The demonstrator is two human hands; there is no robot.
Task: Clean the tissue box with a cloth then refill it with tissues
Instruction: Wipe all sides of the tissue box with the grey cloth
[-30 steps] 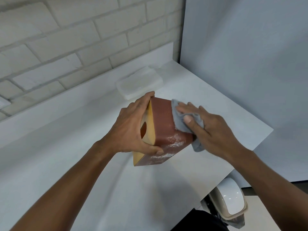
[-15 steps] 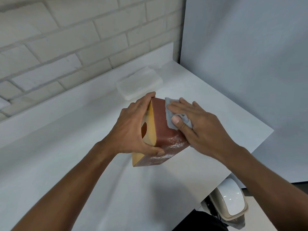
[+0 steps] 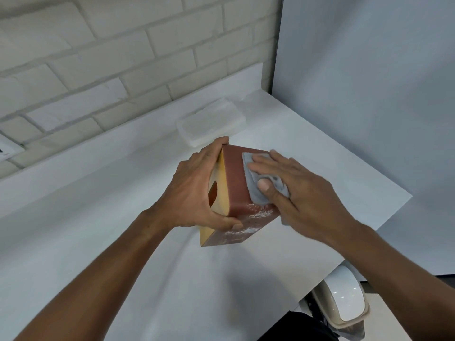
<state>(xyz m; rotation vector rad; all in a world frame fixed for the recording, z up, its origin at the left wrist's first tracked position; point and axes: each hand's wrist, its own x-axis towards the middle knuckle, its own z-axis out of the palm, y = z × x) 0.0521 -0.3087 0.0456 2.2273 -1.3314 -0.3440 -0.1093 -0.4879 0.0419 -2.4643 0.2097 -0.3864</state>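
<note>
Left grip: one left hand (image 3: pixel 194 190) curls round the tissue box (image 3: pixel 236 178), with fingertips over its top far edge and the thumb clamped on the lower brown side.
Right grip: one right hand (image 3: pixel 300 193) lies with its fingers laid out nearly straight and flat, pressing the cloth (image 3: pixel 252 191) onto the box; the thumb also bears down on the cloth.
Cloth: one, grey, spread under the right fingers on the upper part of the brown side; a corner hangs out below the palm.
Tissue box: one, held tilted, its low corner at or just above the worktop (image 3: pixel 123 217); I cannot tell whether it touches. The yellow face with the dark oval opening turns toward the left palm. White flecks show on the lower brown side.
Tissues: one white stack of tissues (image 3: pixel 211 124) lies flat on the worktop behind the box, near the brick wall (image 3: pixel 98 57), apart from both hands.
Beyond the worktop: one white lidded bin (image 3: pixel 344 301) below its right edge.
</note>
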